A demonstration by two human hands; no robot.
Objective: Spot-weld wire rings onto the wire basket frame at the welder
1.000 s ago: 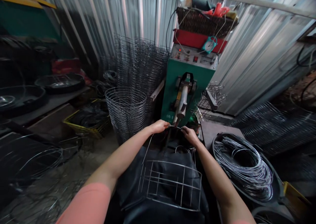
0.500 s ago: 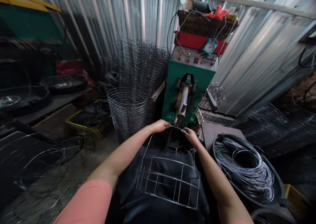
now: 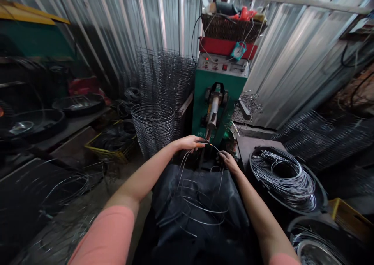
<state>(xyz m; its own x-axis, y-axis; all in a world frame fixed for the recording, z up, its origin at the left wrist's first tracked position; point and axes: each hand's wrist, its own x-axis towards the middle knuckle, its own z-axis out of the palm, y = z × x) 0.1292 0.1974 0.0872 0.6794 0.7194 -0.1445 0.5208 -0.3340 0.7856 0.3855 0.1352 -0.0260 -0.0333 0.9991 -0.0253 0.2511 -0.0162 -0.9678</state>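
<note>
Left hand [image 3: 188, 143] clamps a thin curved silver steel wire [image 3: 210, 144], right hand [image 3: 228, 161] pinching it too, just below the green metal spot welder [image 3: 217, 97]!

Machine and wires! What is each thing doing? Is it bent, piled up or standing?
Left hand: closed on a bent wire
Right hand: closed on the same bent wire
Loose wire hoops: lying on a dark apron
Wire coil: wound round, lying in a black tray
Round wire basket: standing upright
Green machine: standing upright
</note>
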